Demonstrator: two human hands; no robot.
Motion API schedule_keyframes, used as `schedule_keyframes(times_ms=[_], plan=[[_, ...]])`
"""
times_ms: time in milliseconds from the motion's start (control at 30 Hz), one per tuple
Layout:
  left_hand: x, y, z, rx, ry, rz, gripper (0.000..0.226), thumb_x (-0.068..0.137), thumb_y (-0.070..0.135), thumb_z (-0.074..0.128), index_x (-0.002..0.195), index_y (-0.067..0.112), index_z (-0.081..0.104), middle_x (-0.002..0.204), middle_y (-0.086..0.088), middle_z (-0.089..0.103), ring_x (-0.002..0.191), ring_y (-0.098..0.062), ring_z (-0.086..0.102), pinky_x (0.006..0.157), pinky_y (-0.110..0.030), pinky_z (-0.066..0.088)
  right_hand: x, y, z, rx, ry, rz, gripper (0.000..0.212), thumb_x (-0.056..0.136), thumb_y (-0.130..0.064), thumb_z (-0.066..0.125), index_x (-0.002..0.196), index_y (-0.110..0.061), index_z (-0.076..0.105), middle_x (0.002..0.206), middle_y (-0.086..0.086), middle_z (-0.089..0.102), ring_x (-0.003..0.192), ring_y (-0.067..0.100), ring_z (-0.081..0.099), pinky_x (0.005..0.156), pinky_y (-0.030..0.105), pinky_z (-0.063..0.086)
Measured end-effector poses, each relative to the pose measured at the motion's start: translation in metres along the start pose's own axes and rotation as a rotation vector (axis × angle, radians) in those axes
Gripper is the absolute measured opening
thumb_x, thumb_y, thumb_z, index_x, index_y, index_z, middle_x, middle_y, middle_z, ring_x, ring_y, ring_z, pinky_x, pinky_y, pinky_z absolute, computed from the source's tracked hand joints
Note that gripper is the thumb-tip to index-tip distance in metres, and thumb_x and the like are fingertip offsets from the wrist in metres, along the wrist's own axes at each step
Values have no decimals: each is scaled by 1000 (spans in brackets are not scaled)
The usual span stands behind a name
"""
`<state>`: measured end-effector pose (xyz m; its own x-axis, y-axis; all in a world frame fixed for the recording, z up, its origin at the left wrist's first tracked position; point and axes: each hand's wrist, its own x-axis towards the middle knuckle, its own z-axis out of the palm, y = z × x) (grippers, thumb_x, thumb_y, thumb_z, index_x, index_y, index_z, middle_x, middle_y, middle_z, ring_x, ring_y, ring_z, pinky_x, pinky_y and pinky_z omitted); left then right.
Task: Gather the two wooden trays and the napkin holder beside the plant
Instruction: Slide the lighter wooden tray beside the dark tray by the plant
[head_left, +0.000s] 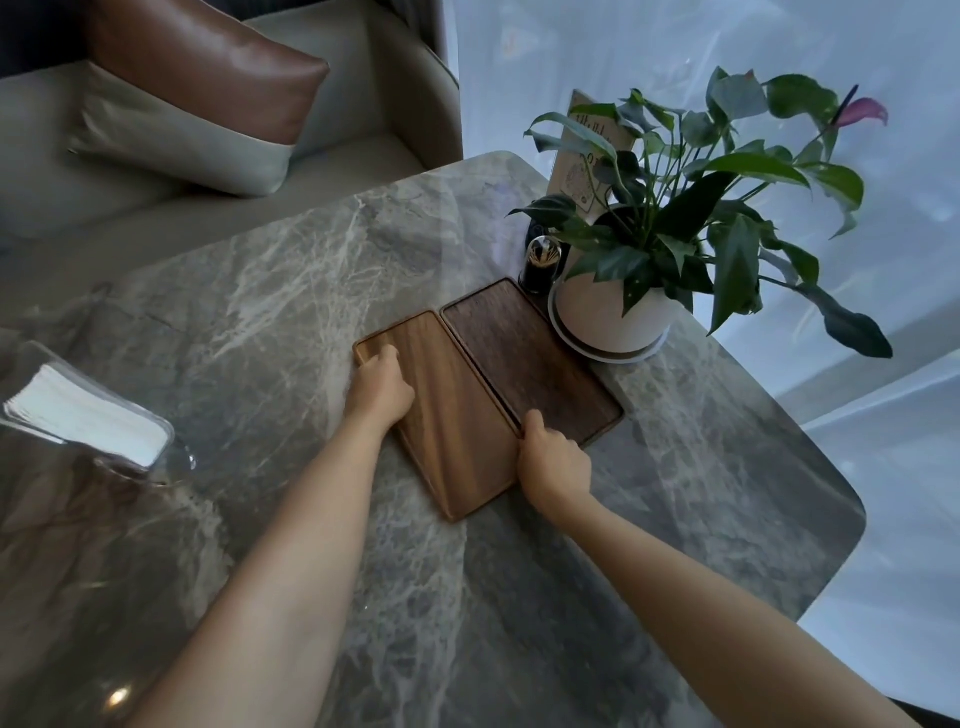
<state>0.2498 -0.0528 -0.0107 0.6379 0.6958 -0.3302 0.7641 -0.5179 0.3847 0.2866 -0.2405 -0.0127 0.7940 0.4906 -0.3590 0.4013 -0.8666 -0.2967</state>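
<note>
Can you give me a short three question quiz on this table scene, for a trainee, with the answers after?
1. True or false: the darker tray lies between the lighter tray and the plant pot.
2. Which thing is still far from the plant? A) darker tray B) lighter tray C) napkin holder
3. Fill in: the left hand rests on the ____ tray's far left corner.

Key
1. True. The trays lie side by side, long edges together, the darker one next to the pot.
2. C. It stands at the table's left edge, untouched.
3. Lighter. The right hand is at the near end of the seam between the trays.
</note>
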Motion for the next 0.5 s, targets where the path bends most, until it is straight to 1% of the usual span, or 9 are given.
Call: schedule_keyframes(times_ms=[100, 167, 333, 500], plan=[[-3, 2, 2, -1, 5, 6, 37, 91, 0, 41, 128, -2, 44, 134, -22, 50, 123, -39, 48, 99, -43, 42, -1, 1, -2, -5, 5, 27, 31, 89, 0, 32, 119, -5, 36, 99, 19, 64, 90, 37, 60, 66, 40, 42], [-5, 3, 4, 3, 6, 10, 37, 91, 0, 41, 128, -2, 44, 135, -22, 50, 123, -38, 48, 98, -42, 43, 0, 2, -3, -10, 4, 48, 28, 89, 1, 31, 115, -4, 38, 101, 20, 64, 93, 38, 60, 69, 41, 43], [-7, -1, 6, -5, -5, 23, 38, 91, 1, 42, 129, -1, 44, 137, -21, 48, 125, -37, 47, 101, -40, 41, -1, 1, -4, -10, 1, 64, 24, 88, 1, 31, 109, -4, 40, 101, 21, 64, 93, 39, 59, 66, 40, 39], [-14, -5, -1, 16, -60, 76, 43, 95, 9, 45, 137, 3, 39, 142, -18, 42, 132, -34, 39, 107, -41, 37, -1, -3, -9, 0, -12, 87, 19, 89, -2, 34, 106, -5, 42, 102, 20, 63, 94, 37, 58, 67, 39, 40]])
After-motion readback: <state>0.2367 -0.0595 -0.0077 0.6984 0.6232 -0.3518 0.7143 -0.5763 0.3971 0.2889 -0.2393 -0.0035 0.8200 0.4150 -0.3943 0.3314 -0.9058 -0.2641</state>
